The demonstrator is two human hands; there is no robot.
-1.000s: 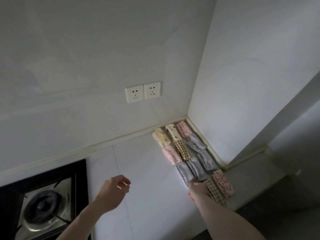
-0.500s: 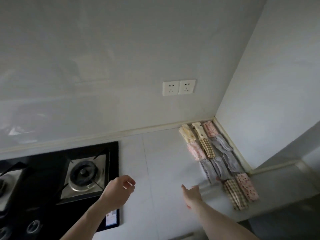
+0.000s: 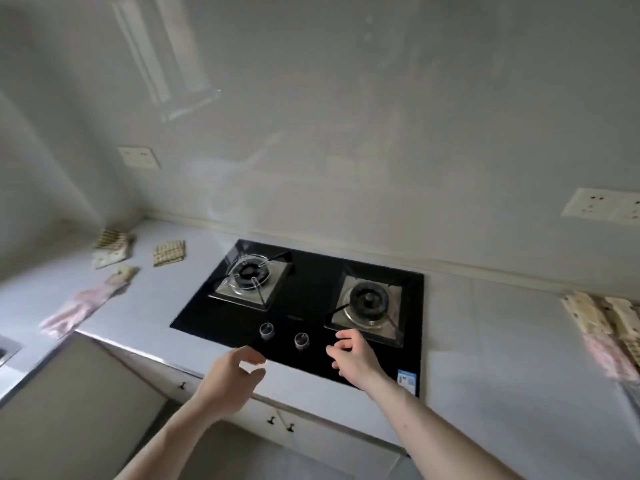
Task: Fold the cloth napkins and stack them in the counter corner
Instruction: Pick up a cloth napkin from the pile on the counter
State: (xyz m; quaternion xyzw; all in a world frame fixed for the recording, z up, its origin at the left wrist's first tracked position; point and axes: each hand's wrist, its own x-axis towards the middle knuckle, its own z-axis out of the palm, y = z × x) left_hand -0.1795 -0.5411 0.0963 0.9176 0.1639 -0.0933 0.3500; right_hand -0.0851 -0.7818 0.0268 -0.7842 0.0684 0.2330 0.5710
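Black hob (image 3: 304,299) lies under 2 outstretched hands, left (image 3: 228,379) and right (image 3: 356,362), fingers loosely curled, empty.

left grip (image 3: 232,370): loosely curled, empty | right grip (image 3: 355,358): loosely curled, empty | forearms extended
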